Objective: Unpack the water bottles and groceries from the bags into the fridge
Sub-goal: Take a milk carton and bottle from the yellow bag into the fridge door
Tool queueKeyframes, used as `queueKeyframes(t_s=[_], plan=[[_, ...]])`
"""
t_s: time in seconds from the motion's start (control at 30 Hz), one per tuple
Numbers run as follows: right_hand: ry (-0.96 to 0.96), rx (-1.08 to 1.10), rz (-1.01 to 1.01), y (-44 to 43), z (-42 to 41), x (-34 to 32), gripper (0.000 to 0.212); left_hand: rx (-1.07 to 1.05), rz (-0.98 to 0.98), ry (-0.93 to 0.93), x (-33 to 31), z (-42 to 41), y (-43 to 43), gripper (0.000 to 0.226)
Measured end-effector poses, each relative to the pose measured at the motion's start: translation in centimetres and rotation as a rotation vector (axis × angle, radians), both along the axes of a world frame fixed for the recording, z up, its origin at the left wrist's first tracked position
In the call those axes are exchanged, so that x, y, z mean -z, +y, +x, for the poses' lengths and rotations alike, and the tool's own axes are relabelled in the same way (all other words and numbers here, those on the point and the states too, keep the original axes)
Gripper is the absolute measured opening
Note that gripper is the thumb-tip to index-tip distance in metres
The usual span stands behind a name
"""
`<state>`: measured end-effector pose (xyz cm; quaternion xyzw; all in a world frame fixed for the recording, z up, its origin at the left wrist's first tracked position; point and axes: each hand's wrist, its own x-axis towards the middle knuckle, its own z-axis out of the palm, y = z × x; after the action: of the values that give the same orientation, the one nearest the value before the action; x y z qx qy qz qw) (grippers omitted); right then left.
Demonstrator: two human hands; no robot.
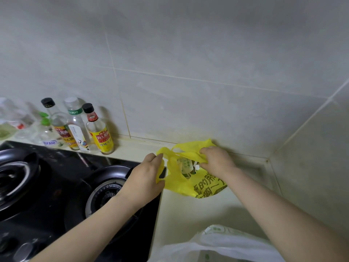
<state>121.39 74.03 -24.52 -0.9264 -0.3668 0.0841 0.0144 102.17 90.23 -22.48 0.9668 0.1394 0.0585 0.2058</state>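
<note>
Right of the stove (56, 186), gripping the left handle of the bag (181, 186) in the curled left hand (149, 173), pinching the right handle in the right hand (217, 159). Spread both evenly, keeping the base on the surface (188, 214). Inside, seemingly a pale carton (186, 165), roughly upright, long axis toward the open mouth.

Mid-frame, the left hand (146, 173) and right hand (215, 159) each grip a handle of the yellow bag (188, 183) on the pale worktop (188, 210); condiment bottles (100, 131) stand left, a white bag (217, 244) lies at the bottom
</note>
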Motion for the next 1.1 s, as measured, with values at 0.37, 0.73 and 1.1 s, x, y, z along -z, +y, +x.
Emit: queueKeyframes(t_s=[0.37,0.73,1.1], plan=[[0.037,0.514,0.614,-5.6,1.9,-1.2,0.024,-0.055,-0.001,0.029,-1.0,-0.1,-0.7,0.075],[0.182,0.762,0.607,-12.4,0.8,-1.0,0.046,-0.126,0.136,0.058,-1.8,1.3,-4.0,0.09],[-0.034,-0.049,0.745,-8.2,-6.0,-5.0,0.007,0.229,0.178,-0.141,-1.2,3.5,-4.2,0.029]])
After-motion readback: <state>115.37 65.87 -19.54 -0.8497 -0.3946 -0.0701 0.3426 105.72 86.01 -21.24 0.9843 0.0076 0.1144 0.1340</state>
